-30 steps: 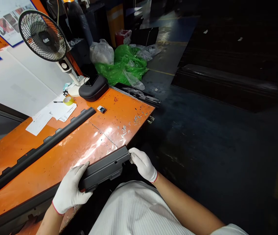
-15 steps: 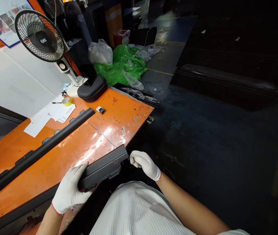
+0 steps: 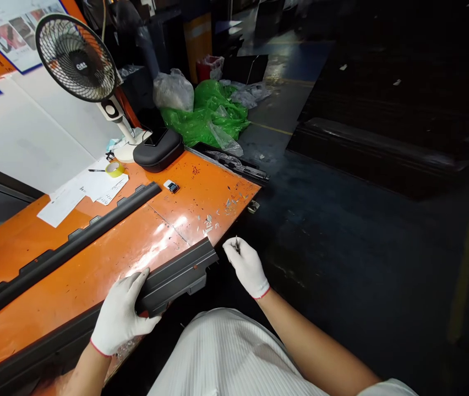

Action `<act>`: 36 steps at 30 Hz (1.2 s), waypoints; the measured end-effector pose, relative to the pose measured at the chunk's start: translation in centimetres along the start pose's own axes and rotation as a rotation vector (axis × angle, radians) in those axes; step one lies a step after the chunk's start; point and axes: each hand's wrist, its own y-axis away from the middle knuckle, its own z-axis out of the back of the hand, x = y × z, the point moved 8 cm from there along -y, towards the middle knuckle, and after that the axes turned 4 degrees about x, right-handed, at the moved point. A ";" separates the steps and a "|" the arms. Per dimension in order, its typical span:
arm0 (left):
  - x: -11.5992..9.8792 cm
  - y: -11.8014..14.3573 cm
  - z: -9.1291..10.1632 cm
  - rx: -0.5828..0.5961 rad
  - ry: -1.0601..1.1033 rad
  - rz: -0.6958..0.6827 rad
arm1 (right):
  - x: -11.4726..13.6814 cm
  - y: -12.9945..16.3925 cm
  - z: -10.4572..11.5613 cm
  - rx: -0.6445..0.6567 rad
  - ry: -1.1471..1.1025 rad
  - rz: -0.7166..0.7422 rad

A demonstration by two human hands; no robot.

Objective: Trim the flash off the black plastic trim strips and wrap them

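Note:
My left hand (image 3: pixel 122 313), in a white glove with a red cuff edge, grips a long dark grey plastic trim strip (image 3: pixel 179 272) near the bench's front edge. Its thumb lies below the strip and its fingers above. The strip's end points up and to the right, past the orange bench top. Just beyond that end, my gloved right hand (image 3: pixel 247 265) is closed around a small dark pointed tool (image 3: pixel 237 246); only its tip shows, so its kind is unclear. The right hand is apart from the strip. A second dark trim strip (image 3: pixel 90 234) with tabs lies farther back.
On the orange bench (image 3: pixel 201 181) stand a fan (image 3: pixel 80 60) and a black case (image 3: pixel 158 151). Papers (image 3: pixel 63 206), yellow tape (image 3: pixel 114 169), a small device (image 3: pixel 171 186) and scattered shavings (image 3: pixel 208 223) lie there too. Green plastic bags (image 3: pixel 212 113) sit on the floor behind.
My right hand has turned and risen slightly, so the dark tool tip now shows between its fingers. The strip in my left hand has shifted only slightly.

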 end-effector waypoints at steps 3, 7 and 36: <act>0.2 0.2 -0.3 -0.002 0.006 0.010 | 1.4 0.4 -0.2 0.064 0.091 0.145; 0.5 0.4 -0.5 0.004 0.026 0.040 | 3.2 1.3 -0.9 0.057 0.181 0.311; 15.0 2.8 0.1 -0.024 0.218 0.653 | -4.0 -11.9 -0.7 -0.070 0.103 -0.266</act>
